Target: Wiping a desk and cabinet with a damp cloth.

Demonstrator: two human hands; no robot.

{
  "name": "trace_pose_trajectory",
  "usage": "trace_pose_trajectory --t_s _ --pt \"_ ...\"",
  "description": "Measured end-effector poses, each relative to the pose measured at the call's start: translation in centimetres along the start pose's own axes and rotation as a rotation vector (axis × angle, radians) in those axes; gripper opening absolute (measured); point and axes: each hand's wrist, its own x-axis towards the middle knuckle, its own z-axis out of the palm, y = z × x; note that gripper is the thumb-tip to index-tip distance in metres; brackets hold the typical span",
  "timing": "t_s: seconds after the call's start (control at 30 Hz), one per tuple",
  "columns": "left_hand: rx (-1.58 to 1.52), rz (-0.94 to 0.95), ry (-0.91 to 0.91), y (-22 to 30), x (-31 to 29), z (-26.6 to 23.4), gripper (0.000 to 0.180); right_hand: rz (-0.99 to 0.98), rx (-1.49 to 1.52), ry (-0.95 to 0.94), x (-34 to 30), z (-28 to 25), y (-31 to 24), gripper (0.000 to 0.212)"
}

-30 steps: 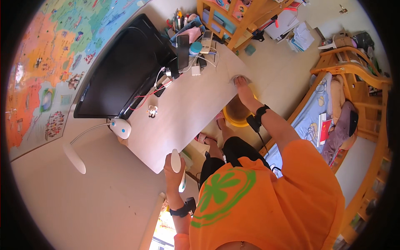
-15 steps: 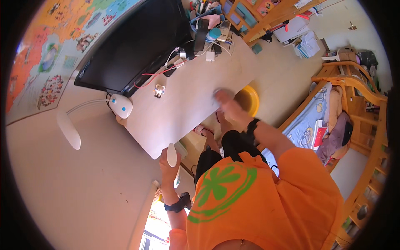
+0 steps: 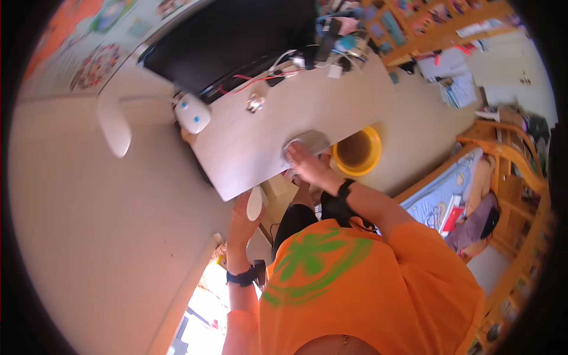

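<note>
My right hand (image 3: pixel 307 165) presses a grey cloth (image 3: pixel 307 142) flat against the pale wooden desk top (image 3: pixel 260 142), near the desk's near edge. My left hand (image 3: pixel 245 207) is closed around a small white bottle-like object (image 3: pixel 254 202) just off the desk's corner. Both wrists wear dark bands. A yellow bucket (image 3: pixel 357 151) stands on the floor right beside the cloth, below the desk edge.
A black monitor (image 3: pixel 236 41) stands at the back of the desk, with red and white cables and small gadgets (image 3: pixel 284 65) beside it. A white lamp (image 3: pixel 177 112) clamps at the desk's left end. Wooden shelves (image 3: pixel 438 29) and a wooden bed frame (image 3: pixel 509 195) stand to the right.
My right hand has slid the cloth along the desk top toward my left hand. The left hand keeps hold of the white object at the desk corner.
</note>
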Motion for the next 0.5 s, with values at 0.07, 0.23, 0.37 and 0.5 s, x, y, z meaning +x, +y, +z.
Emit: trace_pose_trajectory --t_s 0.07,0.23,0.37,0.5 --pt "-0.007 -0.029 0.041 -0.4 -0.1 -0.1 0.037 0.174 0.014 0.013 0.1 -1.1 4.3 0.048" --pt "-0.104 -0.028 0.164 -2.2 -2.8 0.1 0.031 0.434 -0.376 -0.029 3.0 -4.0 14.5 0.046" --pt "-0.217 -0.107 0.258 -4.0 -6.2 0.4 0.032 0.364 0.019 0.017 4.3 -0.5 7.7 0.046" --pt "-0.214 -0.162 0.36 -6.6 -10.7 1.3 0.032 -0.467 -0.348 -0.371 7.3 5.2 -6.1 0.052"
